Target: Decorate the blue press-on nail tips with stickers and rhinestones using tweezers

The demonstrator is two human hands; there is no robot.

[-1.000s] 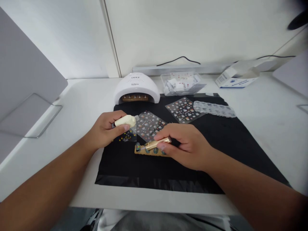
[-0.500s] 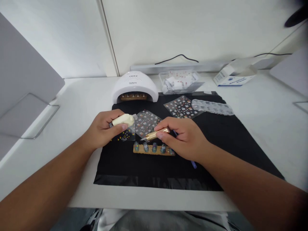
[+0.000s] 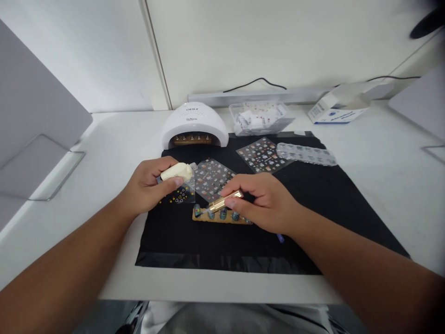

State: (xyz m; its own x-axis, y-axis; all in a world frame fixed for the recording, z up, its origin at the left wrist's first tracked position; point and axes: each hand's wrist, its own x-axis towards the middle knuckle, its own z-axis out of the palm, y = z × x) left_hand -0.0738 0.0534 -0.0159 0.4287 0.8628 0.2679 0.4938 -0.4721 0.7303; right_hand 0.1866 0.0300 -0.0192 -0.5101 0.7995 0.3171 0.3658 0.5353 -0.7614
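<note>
My left hand (image 3: 149, 183) is closed around a cream nail polish bottle (image 3: 177, 172), its clear neck pointing right and uncapped. Between the fingers of my right hand (image 3: 264, 202) is a gold-handled nail polish brush (image 3: 225, 201), slanting down to the left. Its bristle tip is at the leftmost nail tip (image 3: 197, 209); whether it touches I cannot tell. Several decorated nail tips stand in a row on a tan strip (image 3: 217, 221), the right end partly hidden by my right hand. A sticker sheet with hearts (image 3: 179, 195) lies below the bottle.
A white nail lamp (image 3: 194, 118) stands behind, with more nail tips inside. Two sticker sheets, one central (image 3: 212, 174) and one farther right (image 3: 262, 154), lie on the black mat (image 3: 229, 253). Beyond are a clear blister tray (image 3: 306, 154), a plastic container (image 3: 260, 118) and an open carton (image 3: 339, 109).
My right hand has lowered the brush and tilted it, bringing its tip down and left to the leftmost nail tip. My left hand with the bottle has hardly moved.
</note>
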